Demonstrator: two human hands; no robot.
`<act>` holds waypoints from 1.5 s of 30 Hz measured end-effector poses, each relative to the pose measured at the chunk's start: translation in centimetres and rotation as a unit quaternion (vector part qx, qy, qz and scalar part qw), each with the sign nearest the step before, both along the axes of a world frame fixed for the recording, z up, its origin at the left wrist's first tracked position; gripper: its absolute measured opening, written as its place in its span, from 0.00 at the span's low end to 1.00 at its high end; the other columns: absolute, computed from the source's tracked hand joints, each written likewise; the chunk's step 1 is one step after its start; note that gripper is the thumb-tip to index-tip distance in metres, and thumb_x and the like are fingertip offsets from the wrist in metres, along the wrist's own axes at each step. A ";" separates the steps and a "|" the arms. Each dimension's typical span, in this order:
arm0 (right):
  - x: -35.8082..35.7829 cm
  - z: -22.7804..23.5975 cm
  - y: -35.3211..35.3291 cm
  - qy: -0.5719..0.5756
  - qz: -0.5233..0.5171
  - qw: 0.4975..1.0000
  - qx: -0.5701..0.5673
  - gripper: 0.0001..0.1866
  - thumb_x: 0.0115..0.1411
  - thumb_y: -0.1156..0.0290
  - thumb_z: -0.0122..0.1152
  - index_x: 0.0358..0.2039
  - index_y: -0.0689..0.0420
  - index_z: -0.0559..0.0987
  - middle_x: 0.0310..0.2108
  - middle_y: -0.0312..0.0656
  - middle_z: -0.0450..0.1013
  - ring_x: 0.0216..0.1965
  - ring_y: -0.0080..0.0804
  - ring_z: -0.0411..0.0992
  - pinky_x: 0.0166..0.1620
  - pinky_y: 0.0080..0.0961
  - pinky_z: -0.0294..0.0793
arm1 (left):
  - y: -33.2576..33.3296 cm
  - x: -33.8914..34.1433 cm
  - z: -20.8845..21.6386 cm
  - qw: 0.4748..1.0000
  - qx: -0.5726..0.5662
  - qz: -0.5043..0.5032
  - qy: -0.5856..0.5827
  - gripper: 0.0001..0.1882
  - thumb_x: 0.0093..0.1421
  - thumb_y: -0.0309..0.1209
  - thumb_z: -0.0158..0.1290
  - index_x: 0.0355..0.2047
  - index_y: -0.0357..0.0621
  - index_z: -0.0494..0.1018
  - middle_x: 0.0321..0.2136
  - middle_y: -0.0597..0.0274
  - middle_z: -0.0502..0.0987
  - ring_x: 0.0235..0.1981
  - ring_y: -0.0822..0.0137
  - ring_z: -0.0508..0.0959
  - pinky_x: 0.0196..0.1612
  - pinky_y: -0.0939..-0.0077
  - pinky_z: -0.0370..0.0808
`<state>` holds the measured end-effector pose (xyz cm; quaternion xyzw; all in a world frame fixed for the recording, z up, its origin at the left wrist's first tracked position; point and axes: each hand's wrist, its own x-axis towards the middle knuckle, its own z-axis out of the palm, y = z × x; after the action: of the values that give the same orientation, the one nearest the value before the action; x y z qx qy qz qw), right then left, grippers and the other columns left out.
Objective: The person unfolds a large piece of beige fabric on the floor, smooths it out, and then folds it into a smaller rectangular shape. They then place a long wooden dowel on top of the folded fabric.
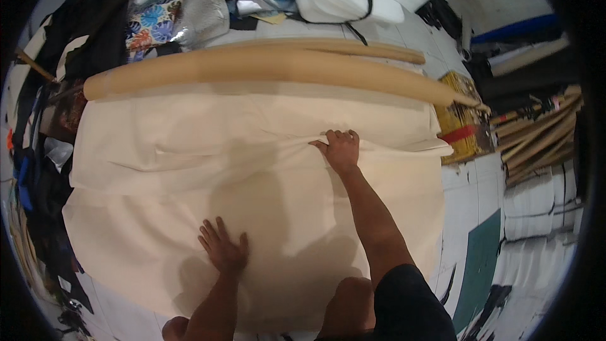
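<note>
Across the frame's middle lies one cream sheet [158, 227]. The right hand [341, 151] grips one fold [291, 143]; the left hand [225, 249], lower left of centre, is spread. One large tan roll [252, 67] spans the upper frame.

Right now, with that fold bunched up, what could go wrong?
1. Creasing: the right hand grips a raised fold of the cream sheet, and wrinkles run to its left; pulling unevenly might set them.
2. Skewing: the left hand is spread flat nearer the body; if it presses while the right pulls, the sheet could twist.
3. Roll shifting: a hard tug may disturb the long tan roll along the far edge.
</note>
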<state>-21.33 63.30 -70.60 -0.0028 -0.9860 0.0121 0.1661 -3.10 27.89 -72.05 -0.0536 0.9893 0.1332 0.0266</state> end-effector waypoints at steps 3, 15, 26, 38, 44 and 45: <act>-4.1 0.5 0.2 -0.001 0.011 1.000 0.004 0.25 0.54 0.40 0.57 0.34 0.50 0.81 0.31 0.38 0.78 0.35 0.38 0.74 0.52 0.43 0.63 | -0.2 -0.3 -0.2 1.000 0.008 -0.008 0.008 0.42 0.55 0.50 0.51 0.64 0.38 0.55 0.64 0.32 0.48 0.66 0.35 0.47 0.67 0.42 0.40; -20.3 -4.0 3.7 0.035 0.119 0.913 -0.389 0.23 0.56 0.50 0.63 0.46 0.50 0.77 0.46 0.42 0.73 0.49 0.42 0.69 0.52 0.41 0.67 | -0.7 -1.0 -1.6 0.997 -0.024 -0.013 -0.068 0.42 0.53 0.51 0.50 0.61 0.34 0.57 0.65 0.31 0.47 0.67 0.35 0.46 0.67 0.40 0.38; -14.2 2.9 1.1 -0.161 0.077 0.972 -0.151 0.26 0.58 0.47 0.59 0.47 0.55 0.76 0.48 0.48 0.72 0.52 0.43 0.68 0.52 0.41 0.66 | 0.1 -1.7 -0.4 0.989 -0.055 0.009 -0.139 0.47 0.49 0.44 0.52 0.65 0.36 0.48 0.67 0.37 0.39 0.69 0.42 0.37 0.69 0.46 0.32; 16.3 3.7 0.3 -0.250 0.047 0.949 -0.188 0.30 0.56 0.45 0.60 0.46 0.58 0.75 0.53 0.51 0.68 0.57 0.48 0.65 0.51 0.46 0.65 | 0.4 -0.9 -1.2 0.992 -0.078 -0.020 -0.093 0.46 0.52 0.45 0.49 0.66 0.36 0.46 0.67 0.37 0.41 0.69 0.40 0.39 0.68 0.44 0.36; 7.0 7.7 4.4 -0.191 -0.028 0.922 -0.335 0.10 0.48 0.60 0.68 0.22 0.49 0.77 0.22 0.29 0.74 0.25 0.34 0.73 0.38 0.37 0.68 | 0.4 -0.7 -1.5 0.993 -0.089 -0.017 -0.071 0.45 0.55 0.47 0.47 0.67 0.38 0.45 0.67 0.37 0.42 0.69 0.43 0.41 0.68 0.45 0.35; 3.6 7.0 7.2 -0.159 0.006 0.966 -0.203 0.11 0.49 0.60 0.67 0.26 0.52 0.76 0.26 0.37 0.74 0.29 0.39 0.73 0.40 0.39 0.68 | 1.1 -1.0 -0.9 0.994 -0.082 -0.021 -0.066 0.45 0.55 0.47 0.47 0.67 0.39 0.45 0.67 0.38 0.41 0.69 0.43 0.41 0.68 0.45 0.35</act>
<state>-17.69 70.47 -63.63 -0.0325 -0.9767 0.2123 0.0032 -4.05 28.98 -72.97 -0.0434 0.9939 0.0469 0.0901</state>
